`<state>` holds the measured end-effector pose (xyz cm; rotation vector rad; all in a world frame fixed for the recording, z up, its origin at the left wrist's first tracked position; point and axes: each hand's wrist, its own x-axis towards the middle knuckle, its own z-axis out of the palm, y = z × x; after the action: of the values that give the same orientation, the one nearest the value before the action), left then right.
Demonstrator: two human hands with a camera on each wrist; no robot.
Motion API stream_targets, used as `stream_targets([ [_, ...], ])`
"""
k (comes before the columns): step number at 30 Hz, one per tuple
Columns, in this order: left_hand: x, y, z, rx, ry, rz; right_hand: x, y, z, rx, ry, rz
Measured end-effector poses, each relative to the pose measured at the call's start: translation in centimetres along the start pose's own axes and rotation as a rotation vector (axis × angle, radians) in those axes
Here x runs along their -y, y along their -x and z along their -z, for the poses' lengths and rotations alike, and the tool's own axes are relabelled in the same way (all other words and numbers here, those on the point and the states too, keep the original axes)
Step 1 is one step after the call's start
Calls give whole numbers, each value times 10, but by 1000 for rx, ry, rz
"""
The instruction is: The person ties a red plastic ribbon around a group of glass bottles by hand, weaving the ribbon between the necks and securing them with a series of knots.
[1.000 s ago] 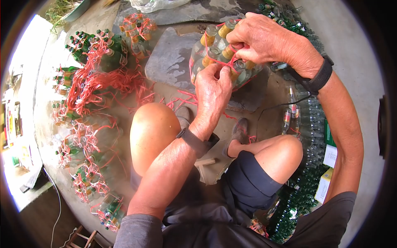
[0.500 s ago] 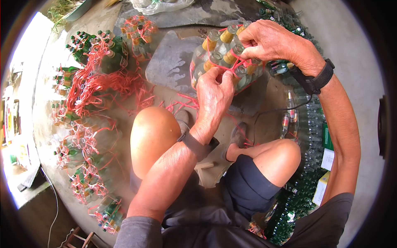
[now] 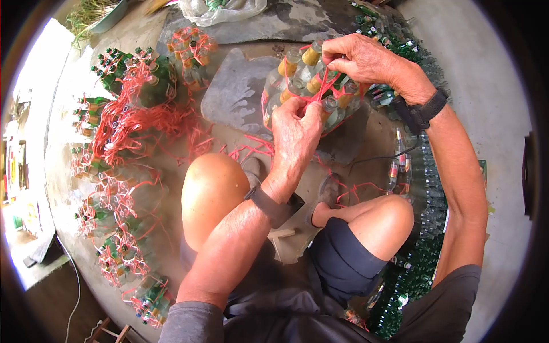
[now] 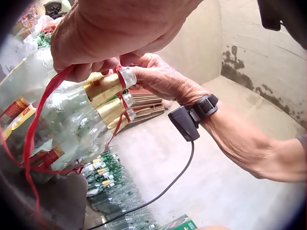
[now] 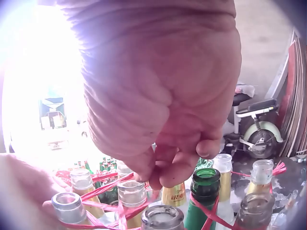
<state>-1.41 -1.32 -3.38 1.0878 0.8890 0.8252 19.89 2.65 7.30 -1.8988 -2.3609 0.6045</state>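
Left hand and right hand: fingers curled, each pinching red plastic ribbon above one bundle of at least six glass bottles, ahead of two shoes. Right hand obscures some necks. Beyond: one plastic bag.

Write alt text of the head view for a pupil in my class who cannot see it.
A person's left hand and right hand pinch red plastic-looking ribbon over a bundle of mostly clear glass bottles with gold neck labels. A tangled heap of red ribbon and more tied glass bottles are to the left; green and clear glass bottles line the right.
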Motion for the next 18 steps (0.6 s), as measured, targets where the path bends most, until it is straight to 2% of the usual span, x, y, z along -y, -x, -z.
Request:
stream_targets([
  [2,-4,2,-1,-7,25,41,6,-1,2,-9,55,51],
  [4,1,1,-4,-23,33,22,27,0,7,15,-48,-151],
  [5,3,1,-6,-37,42,5,19,-2,3,14,-49,-153],
  [7,6,0,-7,-43,44,-1,0,-11,-9,-84,-11,69],
  [17,2,5,9,-98,6,10,-23,-25,-16,-60,-24,102],
  [18,0,5,11,-98,4,11,-20,-27,-14,-21,-20,52],
])
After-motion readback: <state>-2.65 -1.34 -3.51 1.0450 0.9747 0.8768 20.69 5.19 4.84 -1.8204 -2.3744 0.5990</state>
